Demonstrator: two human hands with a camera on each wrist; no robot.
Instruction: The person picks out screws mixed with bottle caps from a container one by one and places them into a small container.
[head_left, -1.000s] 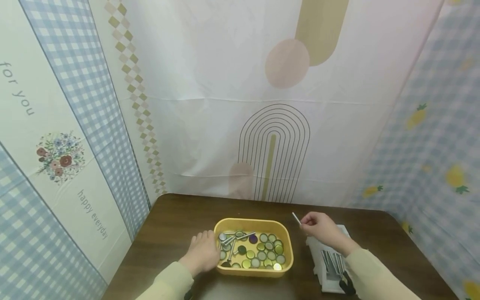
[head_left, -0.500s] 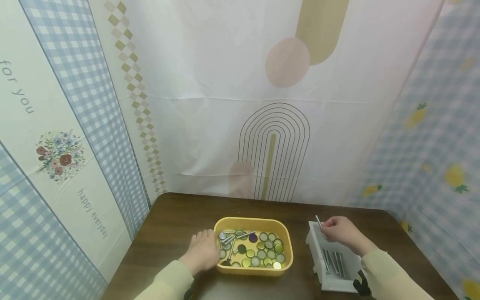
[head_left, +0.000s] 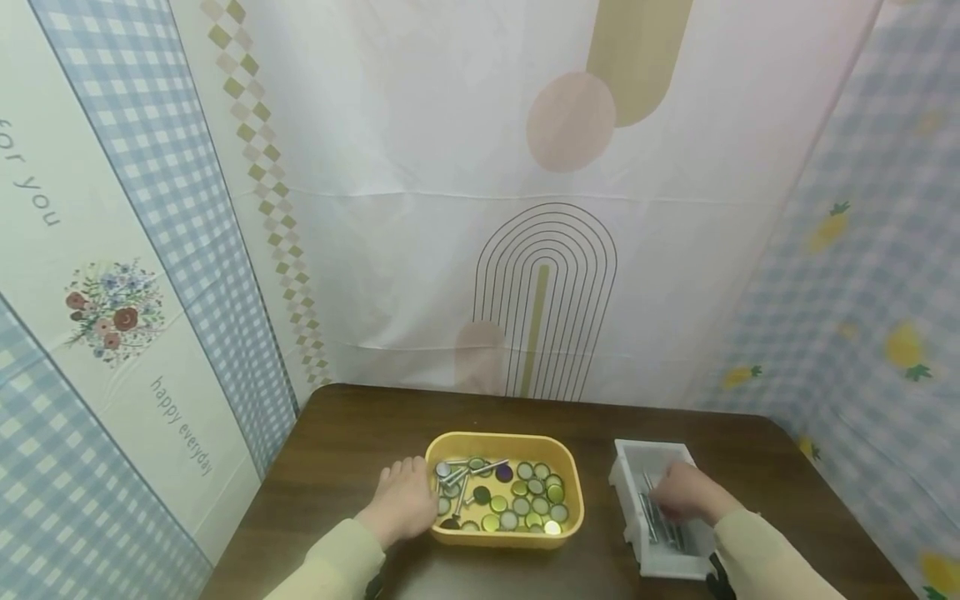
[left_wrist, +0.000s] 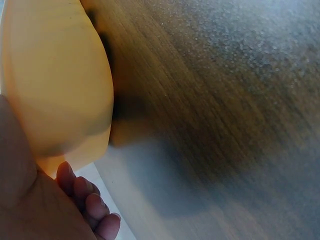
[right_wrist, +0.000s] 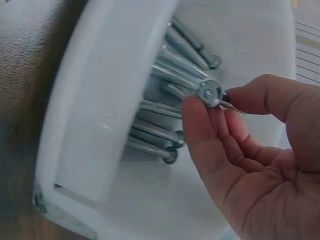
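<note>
My right hand [right_wrist: 265, 155] pinches a silvery bolt [right_wrist: 209, 93] between thumb and fingers, its round socketed head toward the camera. The hand is inside the white bin [head_left: 632, 533], low over several similar bolts [right_wrist: 155, 131] lying there. My left hand [head_left: 402, 500] holds the left end of the yellow bin [head_left: 517, 538]. In the left wrist view its curled fingers [left_wrist: 95, 202] show beside the bin's outer wall [left_wrist: 60, 80]. Inside the yellow bin, bottle caps [head_left: 521, 505] cover the right side, and several bolts [head_left: 460, 500] lie toward the left.
Both bins stand on a dark wooden table [head_left: 360, 417], with a strip of bare tabletop between them. A white patterned cloth [head_left: 405, 275] hangs behind the table. Checked cloths [head_left: 847, 333] hang at the sides.
My right hand has carried the bolt right from beside the yellow bin, over the white bin, then lowered into it. My left hand has stayed at the yellow bin's left end.
</note>
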